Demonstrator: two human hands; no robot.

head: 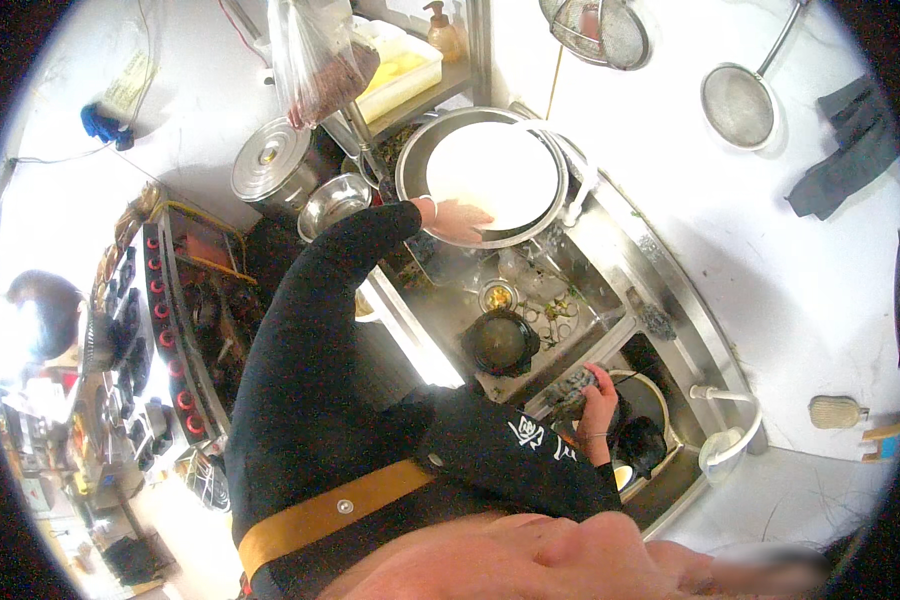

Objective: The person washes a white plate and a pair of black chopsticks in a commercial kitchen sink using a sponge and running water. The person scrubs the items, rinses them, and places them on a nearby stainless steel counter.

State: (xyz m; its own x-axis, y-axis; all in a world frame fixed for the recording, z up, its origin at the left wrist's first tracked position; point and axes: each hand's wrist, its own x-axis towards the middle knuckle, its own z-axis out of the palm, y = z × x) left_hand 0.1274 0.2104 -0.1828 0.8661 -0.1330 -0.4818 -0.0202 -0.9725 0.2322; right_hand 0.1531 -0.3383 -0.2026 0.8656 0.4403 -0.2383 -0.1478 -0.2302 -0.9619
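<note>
My left hand (457,219) rests at the near rim of a wide steel basin (406,176). Its fingers reach over the bright white contents (495,172), too overexposed to identify; whether they grip anything is unclear. At the sink divider, the curled fingers of my right hand (598,405) hold a mottled grey object (568,394), possibly a scouring pad. Between the hands, a black pot (501,342) of murky liquid sits in the sink compartment (427,330). Beside it are a small bowl (499,296) with yellow bits and scattered green scraps (559,309).
A second sink compartment holds a pale-rimmed round container (664,397) and a black vessel (640,446). A white tap (585,191) stands by the basin, another pipe (746,405) farther right. A lidded steel pot (270,159), steel bowl (335,202) and red-knobbed stove (161,315) lie left.
</note>
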